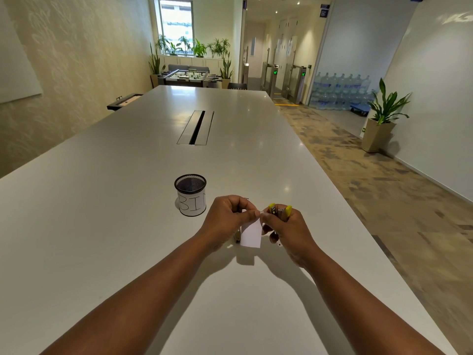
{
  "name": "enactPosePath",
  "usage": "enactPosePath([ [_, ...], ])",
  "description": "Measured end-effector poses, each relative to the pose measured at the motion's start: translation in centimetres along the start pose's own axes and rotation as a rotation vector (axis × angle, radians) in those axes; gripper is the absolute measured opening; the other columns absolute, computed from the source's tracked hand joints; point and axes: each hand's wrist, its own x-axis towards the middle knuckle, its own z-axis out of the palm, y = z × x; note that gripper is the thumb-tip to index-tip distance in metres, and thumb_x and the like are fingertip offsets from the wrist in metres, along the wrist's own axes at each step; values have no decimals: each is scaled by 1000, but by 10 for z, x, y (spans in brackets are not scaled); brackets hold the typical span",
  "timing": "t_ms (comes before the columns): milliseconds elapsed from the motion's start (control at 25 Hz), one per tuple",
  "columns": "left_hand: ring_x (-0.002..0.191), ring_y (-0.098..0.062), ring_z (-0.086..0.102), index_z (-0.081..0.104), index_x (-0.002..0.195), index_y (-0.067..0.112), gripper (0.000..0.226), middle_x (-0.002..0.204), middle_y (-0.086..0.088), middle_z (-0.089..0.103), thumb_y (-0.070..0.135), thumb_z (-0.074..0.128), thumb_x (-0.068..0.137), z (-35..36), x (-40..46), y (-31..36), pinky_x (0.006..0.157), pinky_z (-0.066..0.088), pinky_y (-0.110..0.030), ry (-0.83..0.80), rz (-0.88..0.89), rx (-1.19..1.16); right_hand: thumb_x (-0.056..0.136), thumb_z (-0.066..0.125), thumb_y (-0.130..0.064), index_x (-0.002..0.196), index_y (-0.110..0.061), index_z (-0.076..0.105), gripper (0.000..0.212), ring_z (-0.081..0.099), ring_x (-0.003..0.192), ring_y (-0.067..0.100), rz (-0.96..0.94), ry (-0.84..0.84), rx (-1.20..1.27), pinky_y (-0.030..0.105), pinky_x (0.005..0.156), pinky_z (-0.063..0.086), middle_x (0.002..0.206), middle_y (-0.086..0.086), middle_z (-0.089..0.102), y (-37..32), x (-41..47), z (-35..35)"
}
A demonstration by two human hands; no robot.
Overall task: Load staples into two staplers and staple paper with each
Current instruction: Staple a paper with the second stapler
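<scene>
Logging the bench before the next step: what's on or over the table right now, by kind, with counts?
Stapler, yellow, held in the right hand: 1
Paper slip, pinched by the left hand: 1
Mesh cup labelled BIN: 1
Small dark item under the paper, too hidden to name: 1
Total: 4

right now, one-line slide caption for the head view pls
Left hand pinches a paper slip toward the yellow stapler held in the right hand.

Both forearms reach forward, left hand (227,219) and right hand (286,226) meeting, fingers curled.
</scene>
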Motion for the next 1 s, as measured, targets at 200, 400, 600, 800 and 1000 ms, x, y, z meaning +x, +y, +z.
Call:
enactPosePath([
  [200,67,-9,69,73,76,21,15,75,-1,76,31,84,81,-7,4,-2,64,55,-20,-135,31,99,94,58,-5,74,-3,61,20,53,56,17,-69,13,-42,26,49,43,63,12,61,1,-1,-1],
  [400,70,-10,71,65,79,18,28,73,-5,75,43,75,83,-26,11,4,77,50,-9,-310,57,352,93,56,-1,73,-2,59,20,48,55,16,-72,-6,-82,27,51,42,62,3,58,3,-2,-1],
  [600,84,-25,70,65,99,10,18,91,-15,73,8,77,86,-12,1,-1,79,62,-40,-133,-268,-264,96,57,-6,76,-10,62,21,54,60,16,-64,51,44,24,51,44,67,3,63,6,-3,3],
  [800,99,-34,73,68,101,4,8,108,-20,76,10,67,94,5,-4,-5,86,61,-49,0,-508,-532,99,61,-8,79,-12,64,22,60,61,9,-63,126,58,21,50,48,64,-5,65,9,-5,10],
  [1000,78,-24,67,67,94,10,25,98,-19,74,32,58,101,11,-4,-6,67,54,-36,54,-303,-3,99,61,-8,78,-11,64,21,60,63,17,-73,163,47,23,49,47,66,0,66,5,-6,12],
])
